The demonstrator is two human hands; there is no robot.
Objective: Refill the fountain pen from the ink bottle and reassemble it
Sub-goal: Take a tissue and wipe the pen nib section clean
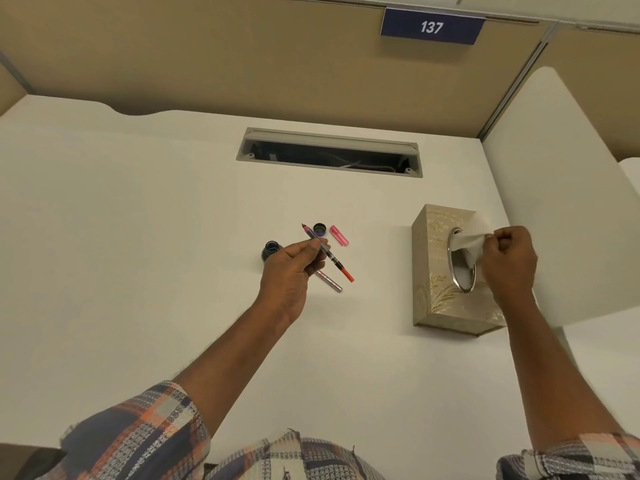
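My left hand (294, 268) holds the pen's inner section (331, 256) above the desk, nib pointing away and its red converter end toward me. Just left of that hand stands the open dark ink bottle (270, 250). The bottle's cap (320, 229) lies upturned behind the pen, with the pink pen cap (339, 235) to its right. The grey pen barrel (329, 281) lies on the desk under my fingers. My right hand (507, 258) pinches a white tissue (467, 244) sticking out of the tissue box (446, 268).
The white desk (138, 220) has a grey cable slot (329, 152) at the back. A white partition (561, 188) rises on the right behind the tissue box, and beige walls with a sign reading 137 (431, 26) close the back.
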